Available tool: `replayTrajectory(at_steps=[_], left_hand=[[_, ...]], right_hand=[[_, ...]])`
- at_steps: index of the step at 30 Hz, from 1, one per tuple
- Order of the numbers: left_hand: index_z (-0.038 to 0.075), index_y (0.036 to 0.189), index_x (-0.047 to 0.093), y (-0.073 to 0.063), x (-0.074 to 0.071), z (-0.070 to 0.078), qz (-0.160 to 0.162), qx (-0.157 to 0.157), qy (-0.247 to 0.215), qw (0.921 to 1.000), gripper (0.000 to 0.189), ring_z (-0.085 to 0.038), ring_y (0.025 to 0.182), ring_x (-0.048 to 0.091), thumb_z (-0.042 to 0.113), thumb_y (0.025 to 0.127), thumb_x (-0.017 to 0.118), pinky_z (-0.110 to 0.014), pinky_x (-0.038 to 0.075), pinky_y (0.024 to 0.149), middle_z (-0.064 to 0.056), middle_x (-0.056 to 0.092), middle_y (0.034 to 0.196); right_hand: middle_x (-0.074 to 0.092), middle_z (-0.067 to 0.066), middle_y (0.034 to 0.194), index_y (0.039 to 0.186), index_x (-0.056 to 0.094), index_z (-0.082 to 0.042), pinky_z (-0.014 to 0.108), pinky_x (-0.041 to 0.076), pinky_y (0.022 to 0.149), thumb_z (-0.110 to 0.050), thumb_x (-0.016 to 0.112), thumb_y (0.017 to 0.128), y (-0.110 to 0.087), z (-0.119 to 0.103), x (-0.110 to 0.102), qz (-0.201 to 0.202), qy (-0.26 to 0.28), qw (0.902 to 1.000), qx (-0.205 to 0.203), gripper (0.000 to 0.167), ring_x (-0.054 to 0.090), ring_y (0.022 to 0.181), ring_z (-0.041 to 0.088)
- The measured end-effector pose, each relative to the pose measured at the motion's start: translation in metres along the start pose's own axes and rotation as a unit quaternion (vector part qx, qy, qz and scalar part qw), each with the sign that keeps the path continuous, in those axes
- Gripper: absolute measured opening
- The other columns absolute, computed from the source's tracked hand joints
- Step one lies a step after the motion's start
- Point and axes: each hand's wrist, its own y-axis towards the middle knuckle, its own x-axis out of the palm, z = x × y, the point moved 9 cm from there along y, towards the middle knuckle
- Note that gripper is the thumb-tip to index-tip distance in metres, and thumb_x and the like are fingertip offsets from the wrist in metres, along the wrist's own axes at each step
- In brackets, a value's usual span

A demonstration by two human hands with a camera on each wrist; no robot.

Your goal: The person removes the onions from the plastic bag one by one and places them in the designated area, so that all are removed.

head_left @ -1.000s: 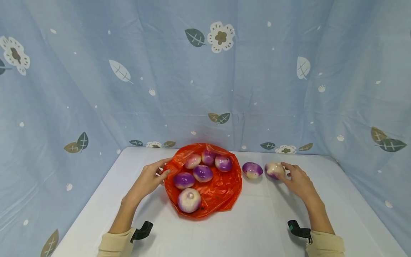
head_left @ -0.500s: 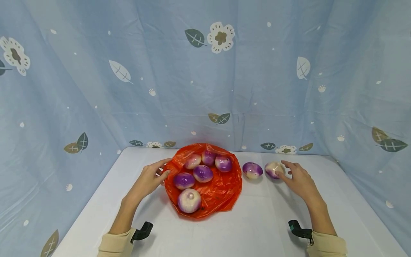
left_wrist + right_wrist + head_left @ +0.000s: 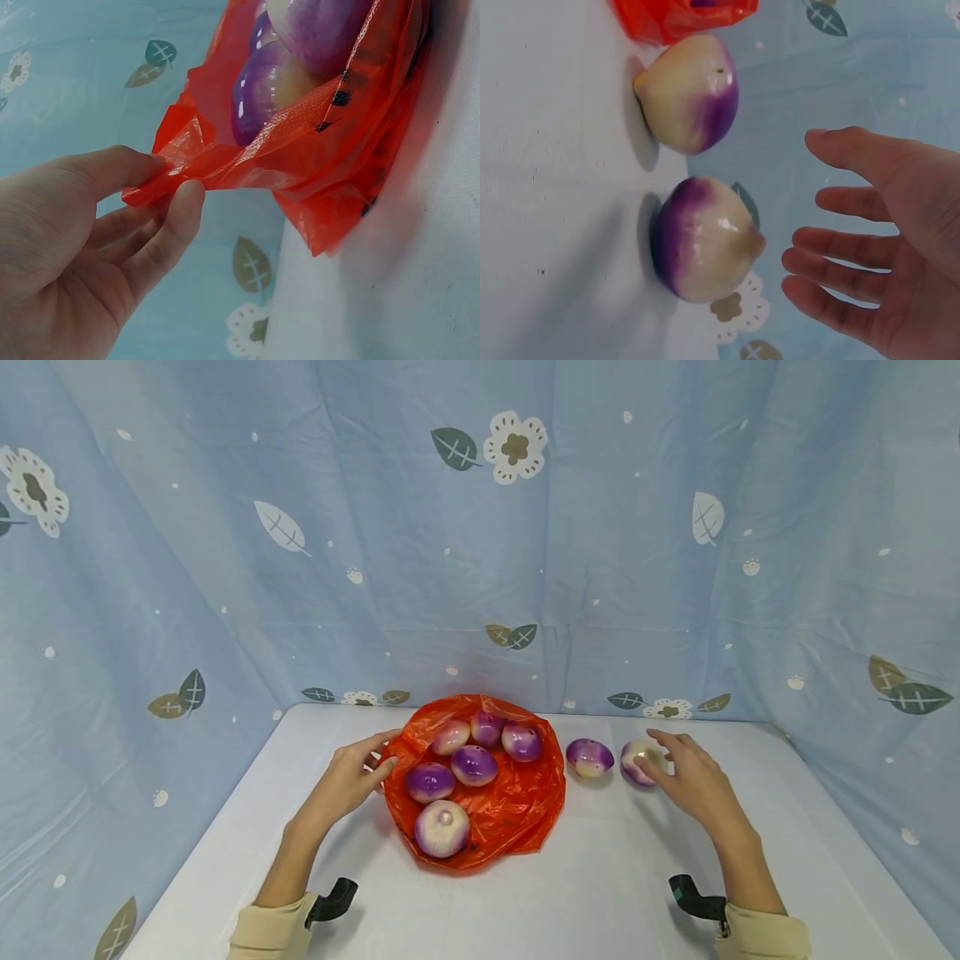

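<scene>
A red plastic bag (image 3: 513, 806) lies with its mouth spread, holding several glossy purple-and-white turnips. At its left rim, my left hand (image 3: 348, 781) pinches the edge between thumb and fingers; the left wrist view shows the plastic (image 3: 232, 165) drawn out to the fingertips. To the right of the bag sit two more turnips. The nearer one (image 3: 589, 757) stands just beside the bag. My right hand (image 3: 697, 778) hovers at the outer turnip (image 3: 632, 755), fingers spread and holding nothing. In the right wrist view a gap separates those fingers from the outer turnip (image 3: 705, 240).
Everything rests on a white table (image 3: 570, 893). A blue curtain (image 3: 600, 543) with leaves and flowers hangs behind it and along both sides. Black camera mounts (image 3: 333, 899) sit on both wrists, by the beige sleeves (image 3: 272, 928).
The right hand's fingers have opened wider and shifted slightly left over the outer turnip, which has turned and sits a little lower in view. The left hand and bag stay put.
</scene>
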Motion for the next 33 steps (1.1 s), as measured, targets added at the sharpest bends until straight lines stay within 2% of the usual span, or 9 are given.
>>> replayTrajectory(at_steps=[9, 14, 20, 22, 26, 28, 33], left_hand=[[0.01, 0.137, 0.057, 0.0, 0.001, 0.0, 0.001, -0.001, -0.003, 1.0, 0.045, -0.01, 0.07, 0.064, 0.009, 0.092, 0.067, -0.018, 0.056, 0.055, -0.014, 0.07, 0.099], [0.011, 0.137, 0.057, 0.0, 0.002, 0.0, -0.001, -0.005, -0.007, 1.0, 0.045, -0.011, 0.07, 0.064, 0.009, 0.093, 0.066, -0.017, 0.055, 0.055, -0.014, 0.07, 0.1], [0.011, 0.137, 0.057, 0.001, 0.001, 0.002, -0.003, -0.001, 0.0, 1.0, 0.045, -0.012, 0.07, 0.065, 0.008, 0.092, 0.067, -0.017, 0.055, 0.056, -0.014, 0.07, 0.1], [0.011, 0.137, 0.057, 0.001, 0.001, 0.002, -0.002, 0.001, 0.001, 1.0, 0.045, -0.012, 0.07, 0.065, 0.009, 0.092, 0.067, -0.017, 0.055, 0.056, -0.014, 0.07, 0.1], [0.01, 0.137, 0.057, 0.0, 0.001, 0.002, -0.002, 0.001, -0.001, 1.0, 0.045, -0.013, 0.07, 0.065, 0.009, 0.092, 0.067, -0.016, 0.055, 0.055, -0.014, 0.07, 0.1], [0.01, 0.137, 0.057, 0.0, 0.002, 0.002, -0.003, 0.0, -0.002, 1.0, 0.046, -0.013, 0.07, 0.065, 0.009, 0.092, 0.067, -0.016, 0.055, 0.055, -0.014, 0.07, 0.101], [0.011, 0.137, 0.057, 0.0, 0.002, 0.003, -0.005, -0.002, 0.0, 1.0, 0.046, -0.012, 0.07, 0.065, 0.009, 0.092, 0.067, -0.016, 0.055, 0.056, -0.015, 0.07, 0.102]], right_hand=[[0.054, 0.028, 0.13, 0.142, 0.049, -0.008, 0.069, 0.047, 0.088, -0.046, 0.064, 0.092, -0.002, -0.019, 0.002, 0.002, -0.004, 0.9999, -0.013, 0.064, 0.057, 0.114, 0.047], [0.057, 0.027, 0.129, 0.139, 0.052, -0.007, 0.069, 0.049, 0.087, -0.037, 0.069, 0.091, -0.003, -0.034, 0.006, 0.019, -0.012, 0.9989, -0.04, 0.059, 0.057, 0.115, 0.048], [0.061, 0.024, 0.124, 0.136, 0.056, -0.007, 0.063, 0.054, 0.082, -0.038, 0.071, 0.089, -0.002, -0.05, 0.015, 0.022, -0.017, 0.9975, -0.065, 0.058, 0.061, 0.108, 0.043], [0.062, 0.023, 0.122, 0.135, 0.057, -0.008, 0.059, 0.057, 0.079, -0.04, 0.071, 0.088, -0.002, -0.054, 0.018, 0.022, -0.02, 0.9972, -0.068, 0.059, 0.063, 0.1, 0.037], [0.063, 0.02, 0.121, 0.134, 0.059, -0.01, 0.055, 0.059, 0.076, -0.049, 0.069, 0.088, -0.003, -0.063, 0.025, 0.028, -0.02, 0.9964, -0.077, 0.061, 0.064, 0.101, 0.034], [0.064, 0.02, 0.121, 0.133, 0.06, -0.011, 0.056, 0.059, 0.077, -0.049, 0.068, 0.088, -0.004, -0.068, 0.028, 0.03, -0.018, 0.9959, -0.084, 0.06, 0.064, 0.106, 0.036], [0.065, 0.018, 0.119, 0.132, 0.061, -0.01, 0.054, 0.059, 0.079, -0.04, 0.074, 0.086, -0.008, -0.082, 0.034, 0.031, -0.017, 0.9935, -0.109, 0.056, 0.063, 0.109, 0.035]])
